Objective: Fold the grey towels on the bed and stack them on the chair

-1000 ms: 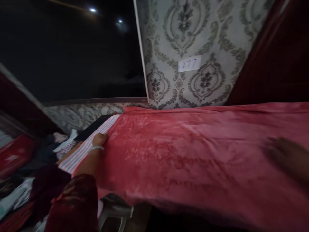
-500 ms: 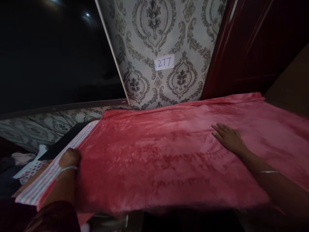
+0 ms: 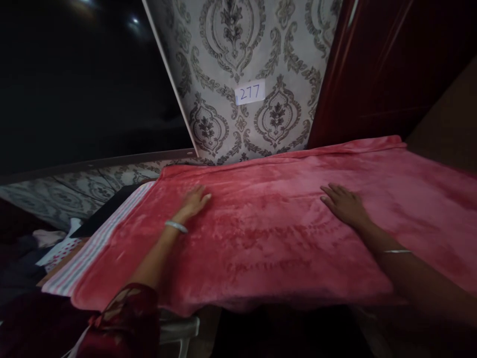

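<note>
A pinkish-red plush blanket [image 3: 261,238] lies spread over the surface in front of me. On its left part rests my left hand [image 3: 194,201], fingers out and a bangle on the wrist. My right hand [image 3: 345,204] lies flat on the blanket's right half with its fingers spread, a thin bangle on that wrist too. Neither hand grips the fabric. Along the blanket's left edge a striped cloth [image 3: 108,238] in white, grey and pink shows from underneath.
A large dark screen [image 3: 89,84] stands at the back left. Behind the blanket is patterned wallpaper [image 3: 231,49] bearing a paper label [image 3: 249,92] marked 277. A dark red glossy panel [image 3: 372,74] rises at the right. Piled cloths [image 3: 59,251] sit at far left; a pale stool [image 3: 181,328] shows below.
My left hand has left the blanket's left edge and moved right and away from me onto its surface, its fingers now spread. My right hand stays nearly in place, flat.
</note>
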`<state>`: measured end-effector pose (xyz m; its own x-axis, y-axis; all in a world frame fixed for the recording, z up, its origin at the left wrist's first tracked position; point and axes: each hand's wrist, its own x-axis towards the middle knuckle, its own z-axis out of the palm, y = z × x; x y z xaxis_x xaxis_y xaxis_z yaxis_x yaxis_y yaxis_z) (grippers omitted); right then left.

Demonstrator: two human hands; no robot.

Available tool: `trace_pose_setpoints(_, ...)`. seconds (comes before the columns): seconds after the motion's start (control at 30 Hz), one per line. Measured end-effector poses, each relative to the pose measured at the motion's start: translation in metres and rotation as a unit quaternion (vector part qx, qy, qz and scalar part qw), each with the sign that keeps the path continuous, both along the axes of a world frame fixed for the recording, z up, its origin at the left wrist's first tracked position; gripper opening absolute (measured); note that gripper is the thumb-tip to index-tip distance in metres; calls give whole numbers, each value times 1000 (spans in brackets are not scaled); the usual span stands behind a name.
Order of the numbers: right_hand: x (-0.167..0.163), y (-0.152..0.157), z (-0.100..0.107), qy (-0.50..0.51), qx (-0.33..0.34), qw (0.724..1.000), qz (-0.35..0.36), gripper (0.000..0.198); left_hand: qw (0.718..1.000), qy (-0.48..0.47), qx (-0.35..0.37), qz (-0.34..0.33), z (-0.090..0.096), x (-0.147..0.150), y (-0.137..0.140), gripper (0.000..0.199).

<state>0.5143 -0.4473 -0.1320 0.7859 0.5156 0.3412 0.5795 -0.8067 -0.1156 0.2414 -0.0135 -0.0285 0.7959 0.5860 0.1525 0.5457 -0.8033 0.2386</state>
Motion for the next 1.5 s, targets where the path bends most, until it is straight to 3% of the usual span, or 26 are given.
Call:
trace_pose_setpoints(0.1, -2, 1, 3, 1, 0, 1000, -4, 56, 991, 54, 9, -125, -20, 38, -41, 58)
trace_pose_setpoints(0.2, -5, 2, 6, 4, -6, 1000, -8, 56, 988, 62, 29, -140, -43, 49, -66, 58)
trace_pose_setpoints(0.3, -5, 1, 8, 2, -4, 1000, -5, 55, 987, 39, 64, -140, -57, 49, -74, 54)
trace_pose_setpoints(0.87, -9, -2, 5, 4, -5, 1000, 3, 59, 984, -64, 57, -155, -58, 30, -77, 33)
trace_pose_setpoints(1.17, -7, -4, 6, 8, 10, 1000, 13, 62, 996, -71, 34, -38, -43, 10, -44, 28)
trace_pose_setpoints(1.5, -2, -5, 4, 25, 16, 1000, 8, 58, 989, -73, 28, 129, -29, -20, -16, 44)
